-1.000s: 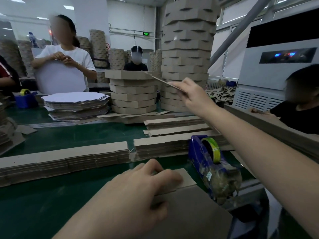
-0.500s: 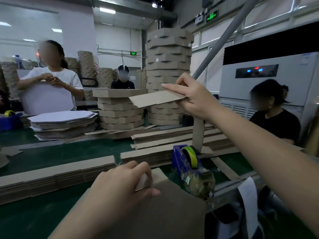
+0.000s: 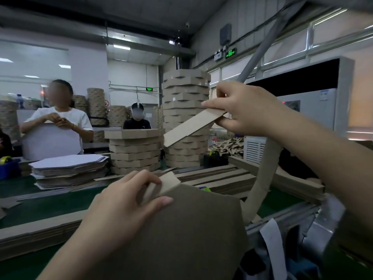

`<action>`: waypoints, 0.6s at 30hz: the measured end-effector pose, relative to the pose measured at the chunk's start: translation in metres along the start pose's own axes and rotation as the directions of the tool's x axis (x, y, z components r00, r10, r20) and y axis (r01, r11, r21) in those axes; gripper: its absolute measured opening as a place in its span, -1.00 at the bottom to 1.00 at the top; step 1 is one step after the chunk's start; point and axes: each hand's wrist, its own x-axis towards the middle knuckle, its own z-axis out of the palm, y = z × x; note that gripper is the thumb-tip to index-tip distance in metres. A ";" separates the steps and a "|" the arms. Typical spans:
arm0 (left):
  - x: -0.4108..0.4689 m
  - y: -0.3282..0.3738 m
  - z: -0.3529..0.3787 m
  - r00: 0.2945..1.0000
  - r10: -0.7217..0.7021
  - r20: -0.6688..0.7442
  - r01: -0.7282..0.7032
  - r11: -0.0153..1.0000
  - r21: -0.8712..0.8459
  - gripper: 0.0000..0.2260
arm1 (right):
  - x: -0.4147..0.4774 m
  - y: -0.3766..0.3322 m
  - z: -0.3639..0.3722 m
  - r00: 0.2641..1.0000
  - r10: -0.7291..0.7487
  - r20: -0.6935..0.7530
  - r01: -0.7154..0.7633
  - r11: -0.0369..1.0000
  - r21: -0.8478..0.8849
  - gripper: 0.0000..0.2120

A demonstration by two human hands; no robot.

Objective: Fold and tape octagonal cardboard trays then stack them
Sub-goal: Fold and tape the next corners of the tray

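A brown octagonal cardboard base [image 3: 181,235] tilts up in front of me. My left hand [image 3: 125,207] pinches one end of a long cardboard strip against the base's top edge, at a small folded flap [image 3: 167,183]. The same strip [image 3: 191,124] loops round on the right, where my right hand [image 3: 244,110] holds it raised at head height, thumb under and fingers over it. Its free end points down to the left. Two stacks of finished octagonal trays [image 3: 135,150] [image 3: 185,118] stand across the green table.
Flat octagonal blanks [image 3: 68,166] lie piled at the left. Bundles of cardboard strips [image 3: 36,233] [image 3: 218,178] lie along the table [image 3: 40,205]. A blue tape dispenser [image 3: 9,166] sits at far left. One person stands opposite, another farther back. A white cabinet [image 3: 314,106] stands at right.
My right hand has lifted the strip higher and nearer to me, bending it into a loop. The left hand has raised the base and keeps its pinch. The camera has tilted up.
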 end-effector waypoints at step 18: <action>-0.045 -0.011 -0.002 0.995 -0.022 -0.093 -0.008 0.950 -0.313 -0.68 | -0.106 -0.051 0.060 0.949 0.089 0.302 -0.231 0.849 0.476 -0.42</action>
